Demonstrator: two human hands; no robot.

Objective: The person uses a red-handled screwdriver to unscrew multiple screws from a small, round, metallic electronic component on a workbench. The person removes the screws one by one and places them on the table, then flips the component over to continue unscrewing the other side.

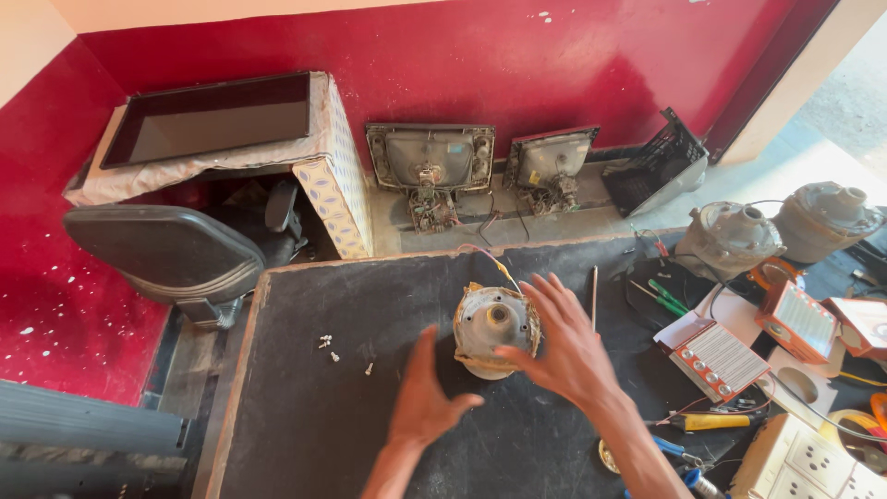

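Hands are held open around a round grey metal motor housing (pixel 495 325) at the centre of the frame, on the dark desk (pixel 314 407): right hand (pixel 564 346) touching its edge, left hand (pixel 427 393) just beside, empty. Small loose screws (pixel 330 346) lie apart at left, clear of the work.

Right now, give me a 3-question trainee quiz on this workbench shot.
1. True or false: the right hand rests on the round motor.
2. Where do the loose screws lie? A) left of the motor B) right of the motor C) on top of the motor
3. Fill in: the left hand is open and holds ____.

Key: 1 true; 2 A; 3 nothing
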